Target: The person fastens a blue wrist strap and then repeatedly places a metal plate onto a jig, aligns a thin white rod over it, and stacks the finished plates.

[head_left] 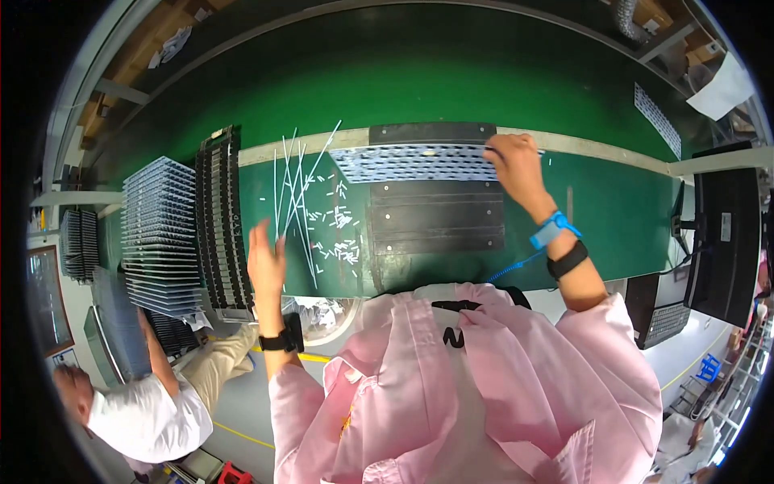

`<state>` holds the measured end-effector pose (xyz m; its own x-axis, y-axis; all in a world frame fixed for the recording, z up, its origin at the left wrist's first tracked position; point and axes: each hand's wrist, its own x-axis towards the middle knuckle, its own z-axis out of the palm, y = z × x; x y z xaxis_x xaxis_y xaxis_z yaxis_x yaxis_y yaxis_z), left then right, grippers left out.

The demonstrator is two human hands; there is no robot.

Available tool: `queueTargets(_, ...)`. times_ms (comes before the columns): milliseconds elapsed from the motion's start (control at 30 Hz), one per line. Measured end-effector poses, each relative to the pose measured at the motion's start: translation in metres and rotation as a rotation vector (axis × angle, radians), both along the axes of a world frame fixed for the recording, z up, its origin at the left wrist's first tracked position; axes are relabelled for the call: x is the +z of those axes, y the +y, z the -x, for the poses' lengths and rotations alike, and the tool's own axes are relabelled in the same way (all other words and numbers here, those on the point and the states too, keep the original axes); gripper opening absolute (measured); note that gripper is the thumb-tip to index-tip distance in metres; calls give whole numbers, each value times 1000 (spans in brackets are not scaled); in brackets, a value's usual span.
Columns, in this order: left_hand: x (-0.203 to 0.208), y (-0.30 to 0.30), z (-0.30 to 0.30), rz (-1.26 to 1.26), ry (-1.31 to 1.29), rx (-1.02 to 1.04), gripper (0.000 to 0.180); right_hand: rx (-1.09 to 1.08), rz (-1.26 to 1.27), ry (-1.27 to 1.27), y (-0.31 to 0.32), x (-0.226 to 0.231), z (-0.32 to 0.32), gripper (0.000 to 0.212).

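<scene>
Green worktop (613, 210) on a factory line | near edge: left hand (266, 262), fingers spread flat on thin white strips (294, 189); a slide could scatter the small white offcuts (339, 234) | far edge: right hand (516, 165), fingers pinching perforated panel (411, 164); pull may snap it

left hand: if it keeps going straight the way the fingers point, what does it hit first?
Probably the thin white strips fanned on the green bench top: the left hand points up-bench with its fingertips right at their lower ends. Its height above them is unclear.
</scene>
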<state>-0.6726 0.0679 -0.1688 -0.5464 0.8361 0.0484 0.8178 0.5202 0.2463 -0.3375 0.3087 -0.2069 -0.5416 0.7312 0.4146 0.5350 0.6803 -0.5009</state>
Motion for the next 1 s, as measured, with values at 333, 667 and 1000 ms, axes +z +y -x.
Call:
queueTargets(333, 12, 156, -60, -44, 4, -780, 27, -10, -56, 4, -8, -5, 26, 7)
queueTargets(667, 14, 154, -58, 83, 2, -680, 9, -16, -33, -19, -10, -6, 30, 8)
queueTargets(1000, 11, 148, -60, 136, -6, -691, 11, 64, 32, -213, -12, -1, 22, 10)
